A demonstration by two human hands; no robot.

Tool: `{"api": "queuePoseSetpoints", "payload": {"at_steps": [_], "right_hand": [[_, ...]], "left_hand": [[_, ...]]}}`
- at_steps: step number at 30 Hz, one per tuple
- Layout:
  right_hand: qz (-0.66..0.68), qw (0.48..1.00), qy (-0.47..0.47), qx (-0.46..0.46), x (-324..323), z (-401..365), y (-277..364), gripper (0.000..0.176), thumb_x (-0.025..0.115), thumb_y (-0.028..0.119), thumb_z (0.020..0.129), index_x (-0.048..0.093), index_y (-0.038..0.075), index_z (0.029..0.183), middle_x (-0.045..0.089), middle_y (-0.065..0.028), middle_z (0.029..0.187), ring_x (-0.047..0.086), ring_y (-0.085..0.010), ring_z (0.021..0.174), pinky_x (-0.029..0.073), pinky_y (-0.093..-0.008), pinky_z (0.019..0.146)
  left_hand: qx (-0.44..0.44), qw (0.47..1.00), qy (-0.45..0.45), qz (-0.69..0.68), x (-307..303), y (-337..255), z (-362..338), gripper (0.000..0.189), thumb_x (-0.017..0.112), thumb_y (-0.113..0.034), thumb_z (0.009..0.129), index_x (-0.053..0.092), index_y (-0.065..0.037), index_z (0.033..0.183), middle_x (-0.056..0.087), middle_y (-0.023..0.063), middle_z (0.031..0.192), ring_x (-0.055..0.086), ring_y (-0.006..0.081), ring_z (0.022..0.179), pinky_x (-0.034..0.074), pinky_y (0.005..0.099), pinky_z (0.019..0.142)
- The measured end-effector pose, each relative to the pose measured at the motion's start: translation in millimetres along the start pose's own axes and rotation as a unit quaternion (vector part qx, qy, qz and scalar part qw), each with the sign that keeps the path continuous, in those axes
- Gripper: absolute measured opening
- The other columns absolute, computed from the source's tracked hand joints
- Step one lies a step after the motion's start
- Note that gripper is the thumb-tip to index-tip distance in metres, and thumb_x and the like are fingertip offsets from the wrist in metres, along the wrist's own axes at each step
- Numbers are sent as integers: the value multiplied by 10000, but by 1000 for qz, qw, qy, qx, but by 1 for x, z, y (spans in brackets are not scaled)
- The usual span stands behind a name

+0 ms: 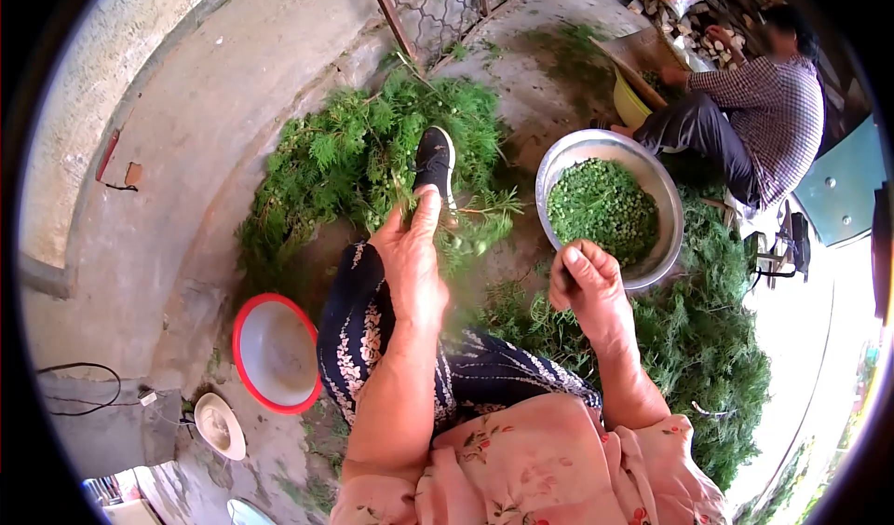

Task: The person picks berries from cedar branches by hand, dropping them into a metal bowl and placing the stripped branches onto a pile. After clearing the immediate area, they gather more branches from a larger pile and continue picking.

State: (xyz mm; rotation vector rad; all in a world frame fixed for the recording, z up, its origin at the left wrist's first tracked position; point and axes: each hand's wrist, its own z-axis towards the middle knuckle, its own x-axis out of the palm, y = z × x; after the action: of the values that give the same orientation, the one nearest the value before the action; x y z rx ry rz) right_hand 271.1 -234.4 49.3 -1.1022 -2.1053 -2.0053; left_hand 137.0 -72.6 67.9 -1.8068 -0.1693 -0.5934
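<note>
My left hand (410, 262) is closed around a leafy green sprig (486, 210), whose feathery tips stick out to the right and blur below. At the near rim of a metal basin (672, 210), my right hand (596, 287) is curled with thumb against fingers; whatever it may hold is hidden. Small round green seed cones (610, 199) and bits of foliage fill the lower part of the basin. Beyond my left hand lies a heap of cut green branches (345, 143), with my black shoe (433, 157) resting against it.
A red-rimmed white basin (277, 353) stands on the left, near a pale hat-like object (220, 426). More cut greenery (708, 329) spreads along the right. A person in a checked shirt (773, 115) sits at upper right beside a yellow-green basin (630, 104).
</note>
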Motion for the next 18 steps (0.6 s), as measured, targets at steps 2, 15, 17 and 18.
{"api": "queuePoseSetpoints", "payload": {"at_steps": [2,15,17,18], "right_hand": [[76,996,-30,34,16,6,0,113,616,171,829,595,71,878,596,-17,731,517,-101,577,370,-222,463],[-71,993,-74,66,51,15,-20,668,695,431,730,415,48,1200,524,-14,778,467,-80,607,347,-169,478],[-144,979,-38,141,47,20,-21,669,712,422,718,451,48,1207,542,4,844,493,-81,679,433,-189,568],[-150,977,-57,137,48,21,-26,631,711,402,726,469,52,1191,546,12,845,487,-73,672,426,-183,553]], "left_hand": [[6,1000,11,-27,-7,13,4,283,643,-117,812,592,8,1061,590,14,949,503,82,865,388,217,797],[69,986,102,110,10,12,-23,93,672,-80,778,624,-2,767,528,-59,680,405,27,600,346,185,551],[77,975,118,170,8,14,-23,115,672,-97,778,626,7,759,517,-53,645,393,28,567,338,193,515],[77,969,123,201,9,15,-24,127,672,-104,778,626,12,758,509,-49,629,387,28,551,334,198,497]]}}
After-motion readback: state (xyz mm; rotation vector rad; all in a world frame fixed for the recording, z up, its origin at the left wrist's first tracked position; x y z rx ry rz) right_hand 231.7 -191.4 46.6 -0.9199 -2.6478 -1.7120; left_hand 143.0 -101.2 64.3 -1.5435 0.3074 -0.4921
